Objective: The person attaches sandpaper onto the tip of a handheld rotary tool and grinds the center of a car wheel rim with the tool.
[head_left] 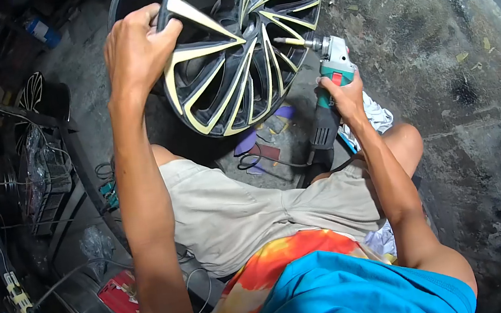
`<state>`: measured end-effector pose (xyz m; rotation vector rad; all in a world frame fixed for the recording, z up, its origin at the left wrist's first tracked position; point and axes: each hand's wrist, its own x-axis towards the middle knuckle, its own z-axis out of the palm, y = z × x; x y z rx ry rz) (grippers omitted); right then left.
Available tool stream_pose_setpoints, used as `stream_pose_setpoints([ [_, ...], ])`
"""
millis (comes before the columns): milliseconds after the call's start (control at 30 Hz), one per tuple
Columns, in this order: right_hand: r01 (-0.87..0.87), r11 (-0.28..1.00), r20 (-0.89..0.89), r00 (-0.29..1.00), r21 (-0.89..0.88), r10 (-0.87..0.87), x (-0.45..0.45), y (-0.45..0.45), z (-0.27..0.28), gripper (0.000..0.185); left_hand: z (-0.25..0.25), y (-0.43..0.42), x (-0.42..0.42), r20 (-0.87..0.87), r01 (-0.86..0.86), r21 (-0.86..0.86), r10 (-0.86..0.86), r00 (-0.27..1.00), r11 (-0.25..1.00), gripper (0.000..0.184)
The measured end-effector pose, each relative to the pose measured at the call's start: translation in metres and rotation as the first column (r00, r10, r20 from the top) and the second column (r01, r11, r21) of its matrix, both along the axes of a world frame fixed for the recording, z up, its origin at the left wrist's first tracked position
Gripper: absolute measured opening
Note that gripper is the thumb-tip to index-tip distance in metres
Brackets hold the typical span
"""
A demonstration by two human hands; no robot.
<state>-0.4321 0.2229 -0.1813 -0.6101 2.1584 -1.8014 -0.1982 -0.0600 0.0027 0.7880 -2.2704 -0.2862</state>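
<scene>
A black alloy wheel rim with pale yellow spoke faces stands tilted in front of my knees. My left hand grips its outer edge at the upper left, thumb over the front and fingers behind. An angle grinder with a teal and black body and a silver head is in my right hand, fingers wrapped round the body near its red switch. From the grinder head a thin pointed bit reaches left over the spokes at the rim's right side. Whether the bit touches the spokes I cannot tell.
Purple and brown sanding sheets lie on the floor between my legs, by the grinder's cord. At left are a power strip, a red box, a plastic-wrapped crate and another wheel. A white cloth lies beside my right knee.
</scene>
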Motion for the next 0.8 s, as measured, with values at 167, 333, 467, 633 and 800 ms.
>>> stream_pose_setpoints([
  [167,-0.010,1.000,0.012,1.000,0.023,0.010,-0.002,-0.008,0.009,0.049,0.017,0.004,0.000,-0.076,0.044,-0.064,-0.049,0.996,0.997,0.043],
  [333,0.038,0.998,-0.038,0.999,0.059,-0.036,-0.016,-0.032,-0.004,0.061,0.014,0.000,-0.053,-0.202,-0.105,-0.216,0.061,0.978,0.971,0.032],
  [467,0.015,0.995,-0.085,0.996,0.099,-0.006,-0.022,-0.051,0.001,0.068,0.010,-0.016,-0.043,-0.219,-0.099,-0.224,0.049,0.974,0.969,0.028],
  [633,-0.008,0.985,-0.384,0.920,0.172,0.074,-0.024,-0.084,0.032,0.075,-0.008,-0.066,-0.040,-0.211,-0.005,-0.299,-0.061,0.976,0.954,0.035],
  [800,0.025,0.960,-0.454,0.884,0.280,0.109,-0.044,-0.109,0.048,0.085,-0.009,-0.099,-0.048,-0.170,0.004,-0.283,-0.054,0.984,0.959,0.033],
])
